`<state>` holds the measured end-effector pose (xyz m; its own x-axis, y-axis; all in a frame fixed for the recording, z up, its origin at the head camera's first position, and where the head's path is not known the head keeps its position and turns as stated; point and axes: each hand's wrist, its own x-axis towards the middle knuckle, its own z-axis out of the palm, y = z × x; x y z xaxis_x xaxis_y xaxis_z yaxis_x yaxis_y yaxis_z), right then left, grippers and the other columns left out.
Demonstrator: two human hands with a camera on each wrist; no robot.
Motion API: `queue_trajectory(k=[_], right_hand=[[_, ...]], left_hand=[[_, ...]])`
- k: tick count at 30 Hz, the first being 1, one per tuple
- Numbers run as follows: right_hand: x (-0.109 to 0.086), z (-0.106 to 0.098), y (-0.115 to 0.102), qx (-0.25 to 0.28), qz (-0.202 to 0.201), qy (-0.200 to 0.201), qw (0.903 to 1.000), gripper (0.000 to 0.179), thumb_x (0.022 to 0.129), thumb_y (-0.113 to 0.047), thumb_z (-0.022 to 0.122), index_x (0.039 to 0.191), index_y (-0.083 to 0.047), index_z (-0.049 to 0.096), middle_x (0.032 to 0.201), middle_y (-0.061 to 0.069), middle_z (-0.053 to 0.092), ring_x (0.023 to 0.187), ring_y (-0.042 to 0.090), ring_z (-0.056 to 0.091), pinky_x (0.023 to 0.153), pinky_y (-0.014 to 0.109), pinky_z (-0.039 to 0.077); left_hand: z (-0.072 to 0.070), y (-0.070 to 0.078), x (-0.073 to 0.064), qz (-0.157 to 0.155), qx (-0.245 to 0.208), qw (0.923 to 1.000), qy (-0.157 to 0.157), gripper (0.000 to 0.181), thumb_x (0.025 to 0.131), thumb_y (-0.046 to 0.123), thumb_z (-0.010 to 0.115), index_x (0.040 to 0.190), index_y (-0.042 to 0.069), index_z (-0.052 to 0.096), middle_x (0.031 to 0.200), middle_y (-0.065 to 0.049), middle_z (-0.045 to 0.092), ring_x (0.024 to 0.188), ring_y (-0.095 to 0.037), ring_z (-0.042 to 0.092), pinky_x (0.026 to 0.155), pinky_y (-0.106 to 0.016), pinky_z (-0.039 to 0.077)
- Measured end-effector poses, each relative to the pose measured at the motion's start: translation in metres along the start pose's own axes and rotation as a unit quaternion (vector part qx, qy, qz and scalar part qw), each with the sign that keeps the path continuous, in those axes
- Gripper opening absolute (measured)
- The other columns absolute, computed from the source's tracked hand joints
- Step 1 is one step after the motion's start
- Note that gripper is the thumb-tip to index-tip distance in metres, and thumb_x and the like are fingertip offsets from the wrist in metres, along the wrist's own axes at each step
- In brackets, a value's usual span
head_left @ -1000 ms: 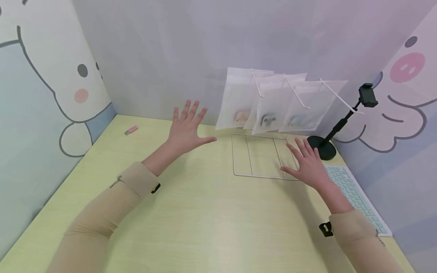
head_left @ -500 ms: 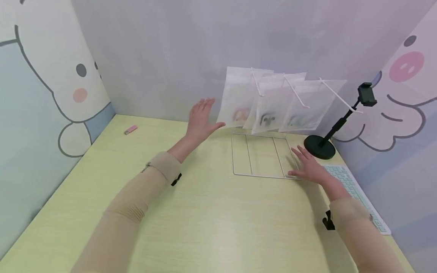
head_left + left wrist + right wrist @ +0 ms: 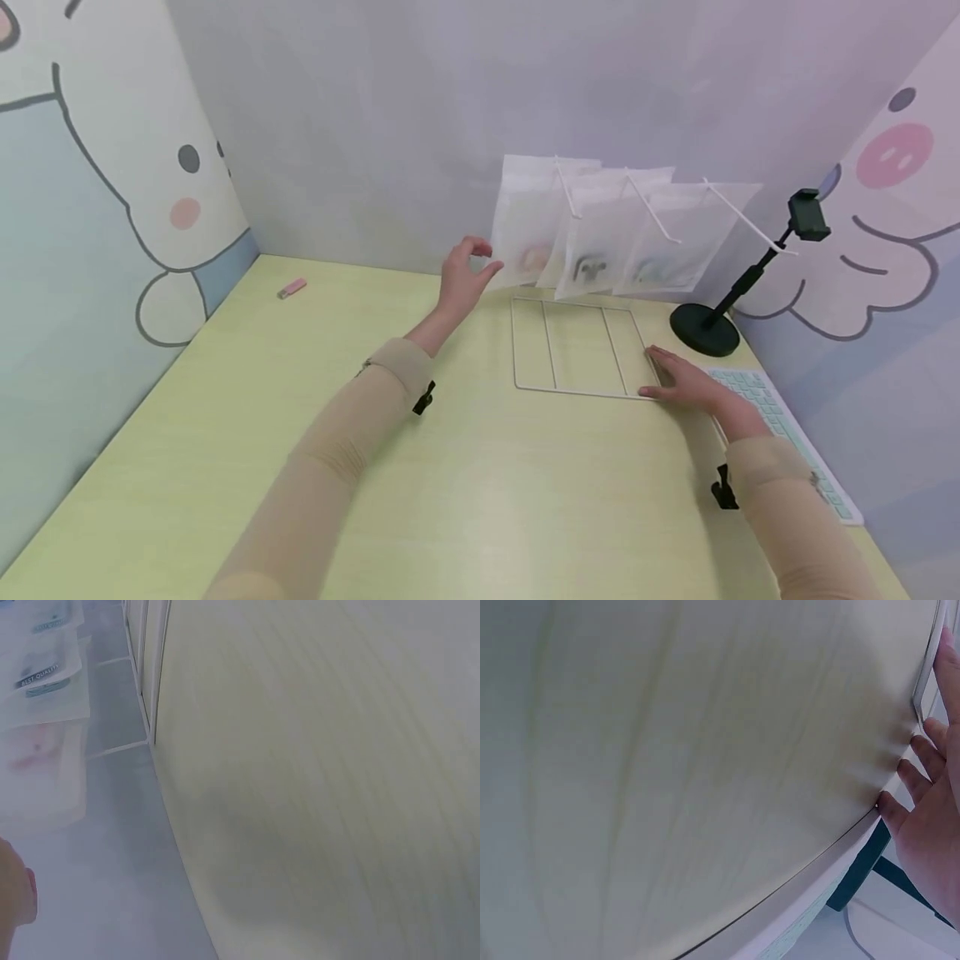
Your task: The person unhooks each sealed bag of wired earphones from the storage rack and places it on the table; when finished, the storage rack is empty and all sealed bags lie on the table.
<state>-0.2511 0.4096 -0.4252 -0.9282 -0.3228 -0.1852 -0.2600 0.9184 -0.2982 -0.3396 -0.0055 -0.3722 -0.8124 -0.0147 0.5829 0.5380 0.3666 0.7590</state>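
Observation:
A white wire rack point(image 3: 553, 367) stands on the table against the back wall. From its prongs hang several translucent white bags point(image 3: 525, 212), with small pale or dark items blurred inside. My left hand point(image 3: 459, 283) is beside the left bag's lower edge, fingers bent and thumb apart, a gap between them. In the left wrist view the thumb point(image 3: 16, 894) appears just below that bag point(image 3: 45, 787). My right hand point(image 3: 686, 385) is at the front right corner of the rack's base, thumb and fingers around the corner. In the right wrist view its fingertips point(image 3: 889, 804) touch the table.
A white keyboard with mint keys point(image 3: 780, 425) lies along the table's right side. Behind it stands a black phone stand point(image 3: 705, 327). A small pink USB stick point(image 3: 292, 287) lies at the far left. Cartoon-printed walls point(image 3: 420, 100) border the table.
My left hand has moved right toward the left bag and its spread fingers have bent. My right hand has lowered to the rack's corner. The rack and bags have stayed in place.

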Motion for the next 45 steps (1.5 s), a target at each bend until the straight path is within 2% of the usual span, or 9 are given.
queue_trajectory(k=[3,8,19,29,36,41,45], right_hand=[[-0.001,0.0,0.001,-0.007,-0.006,0.002,1.0,0.093,0.083,-0.049,0.066,0.144,0.008,0.026,0.148,0.034,0.022,0.135,0.05,0.02,0.108,0.06,0.018],[-0.003,-0.001,0.0,0.0,-0.018,0.004,0.9998,0.092,0.083,-0.047,0.067,0.144,0.009,0.027,0.148,0.032,0.023,0.135,0.05,0.021,0.108,0.06,0.018],[-0.006,0.002,0.001,-0.003,-0.021,0.001,0.9998,0.096,0.08,-0.049,0.07,0.145,0.006,0.026,0.151,0.028,0.021,0.137,0.049,0.019,0.108,0.06,0.019],[-0.007,0.005,0.001,0.005,-0.008,0.002,1.0,0.097,0.08,-0.052,0.068,0.147,0.003,0.024,0.151,0.028,0.02,0.137,0.049,0.018,0.107,0.062,0.018],[-0.005,0.004,0.001,0.01,-0.004,-0.001,0.9999,0.097,0.08,-0.051,0.068,0.147,0.003,0.024,0.151,0.029,0.019,0.137,0.049,0.017,0.109,0.061,0.016],[-0.004,0.007,0.002,0.016,-0.001,-0.002,0.9999,0.098,0.08,-0.052,0.068,0.147,0.003,0.023,0.151,0.029,0.018,0.137,0.049,0.016,0.108,0.062,0.015],[-0.004,0.007,0.003,0.016,-0.002,0.0,0.9999,0.098,0.08,-0.052,0.068,0.147,0.003,0.022,0.151,0.029,0.017,0.137,0.049,0.016,0.108,0.062,0.015]], left_hand=[[0.004,-0.002,0.001,-0.001,-0.003,1.0,0.008,0.025,0.083,0.019,0.074,0.099,0.006,0.061,0.094,-0.006,0.067,0.096,-0.022,0.058,0.092,-0.036,0.04],[0.005,-0.004,0.003,-0.009,0.0,1.0,0.001,0.022,0.084,0.02,0.072,0.097,0.005,0.065,0.093,-0.007,0.069,0.095,-0.024,0.059,0.092,-0.036,0.04],[-0.005,-0.006,0.008,-0.002,0.005,1.0,0.007,0.017,0.087,0.018,0.069,0.094,0.002,0.069,0.094,-0.01,0.07,0.096,-0.023,0.057,0.09,-0.034,0.042],[-0.023,0.009,0.006,0.023,-0.014,0.9996,0.004,0.015,0.088,0.014,0.067,0.093,0.0,0.067,0.092,-0.012,0.068,0.094,-0.023,0.06,0.092,-0.036,0.044],[-0.037,0.019,0.008,0.057,-0.036,0.9976,0.017,0.011,0.089,0.011,0.065,0.091,0.0,0.065,0.087,-0.012,0.068,0.084,-0.021,0.062,0.082,-0.029,0.048],[-0.05,0.024,0.013,0.087,-0.047,0.9948,0.026,0.012,0.089,0.011,0.065,0.09,-0.002,0.064,0.084,-0.013,0.067,0.079,-0.02,0.062,0.078,-0.038,0.051],[-0.062,0.032,0.017,0.093,-0.043,0.9946,0.016,0.015,0.09,0.014,0.065,0.092,-0.001,0.063,0.083,-0.012,0.067,0.075,-0.018,0.061,0.073,-0.031,0.05]])
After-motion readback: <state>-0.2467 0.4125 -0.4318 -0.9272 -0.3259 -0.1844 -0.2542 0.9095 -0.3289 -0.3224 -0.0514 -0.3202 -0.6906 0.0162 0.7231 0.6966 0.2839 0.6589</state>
